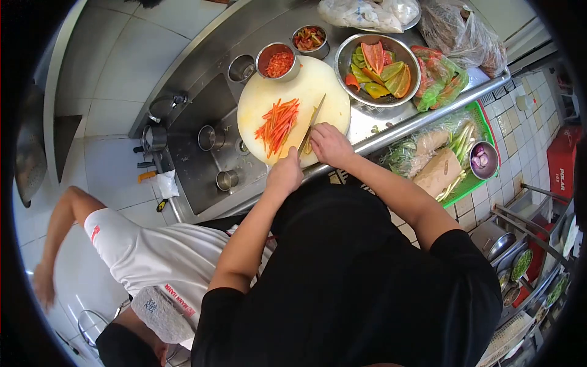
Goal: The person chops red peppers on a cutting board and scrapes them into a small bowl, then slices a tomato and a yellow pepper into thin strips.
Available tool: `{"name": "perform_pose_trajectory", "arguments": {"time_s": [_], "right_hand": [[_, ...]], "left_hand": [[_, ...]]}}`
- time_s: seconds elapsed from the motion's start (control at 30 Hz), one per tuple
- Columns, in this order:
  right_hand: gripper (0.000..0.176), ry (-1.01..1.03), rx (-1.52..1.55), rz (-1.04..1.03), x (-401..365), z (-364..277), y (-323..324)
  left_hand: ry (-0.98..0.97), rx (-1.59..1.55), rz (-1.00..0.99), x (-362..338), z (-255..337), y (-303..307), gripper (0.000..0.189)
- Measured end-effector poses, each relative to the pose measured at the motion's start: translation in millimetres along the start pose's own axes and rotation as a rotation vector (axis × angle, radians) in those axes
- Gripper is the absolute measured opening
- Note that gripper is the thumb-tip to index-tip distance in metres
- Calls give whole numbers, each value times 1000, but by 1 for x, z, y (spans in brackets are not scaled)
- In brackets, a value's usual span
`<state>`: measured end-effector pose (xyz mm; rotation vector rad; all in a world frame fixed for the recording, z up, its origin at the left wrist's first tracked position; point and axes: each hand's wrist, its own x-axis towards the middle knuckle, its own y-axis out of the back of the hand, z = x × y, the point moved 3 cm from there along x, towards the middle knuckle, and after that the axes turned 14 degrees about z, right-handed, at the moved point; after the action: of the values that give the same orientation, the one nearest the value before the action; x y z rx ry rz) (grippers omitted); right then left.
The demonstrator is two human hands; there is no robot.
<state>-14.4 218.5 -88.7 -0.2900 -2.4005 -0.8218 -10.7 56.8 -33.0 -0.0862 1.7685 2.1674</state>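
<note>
My left hand [285,174] grips the handle of a knife [313,122], whose blade lies across a round cream cutting board [257,101]. Just to its right, my right hand [330,144] presses a small yellowish pepper piece [307,148] against the board beside the blade. A pile of thin orange and red pepper strips [278,124] lies on the board left of the knife. Behind the board stands a steel bowl of large green, orange and red pepper pieces [378,68].
Two small steel bowls hold chopped red bits [279,62] and mixed pieces [309,38]. A sink [192,165] with several metal cups lies to the left. A green basket [483,125] of greens and a bowl of purple onions [482,160] sit right. A person in a white shirt [153,257] bends at lower left.
</note>
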Motion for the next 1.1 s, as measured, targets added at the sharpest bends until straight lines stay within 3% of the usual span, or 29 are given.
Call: {"name": "perform_pose_trajectory", "arguments": {"time_s": [0.1, 0.27, 0.4, 0.53, 0.6, 0.67, 0.73, 0.87, 0.93, 1.0, 1.1], "right_hand": [[11, 20, -29, 16, 2, 0, 2], [16, 21, -32, 9, 2, 2, 2], [15, 8, -53, -24, 0, 1, 3], [13, -1, -82, -40, 1, 0, 6], [13, -25, -80, -52, 0, 1, 5], [13, -11, -82, -25, -1, 1, 6], [13, -7, -93, -25, -1, 2, 9], [13, 10, -109, -41, -2, 3, 9], [14, 0, -104, -15, -1, 3, 9], [15, 19, -108, -35, 0, 4, 11], [14, 26, -81, -11, -3, 5, 11]], "left_hand": [[6, 54, -72, -19, 11, 32, 24], [63, -1, 10, 0, 4, -14, 26], [-13, -34, 9, 16, 11, 3, 26], [-13, 58, -143, -22, 3, 30, 30], [87, 111, -207, -37, -3, 29, 30], [92, 101, -192, -34, -2, 4, 29], [32, 22, -3, -15, 5, -8, 28], [-58, 12, -32, 9, 13, 12, 26], [-39, 38, -70, -13, 7, 23, 26], [39, 59, -146, -33, -1, 20, 27], [38, 45, -72, -24, -1, -10, 26]]}}
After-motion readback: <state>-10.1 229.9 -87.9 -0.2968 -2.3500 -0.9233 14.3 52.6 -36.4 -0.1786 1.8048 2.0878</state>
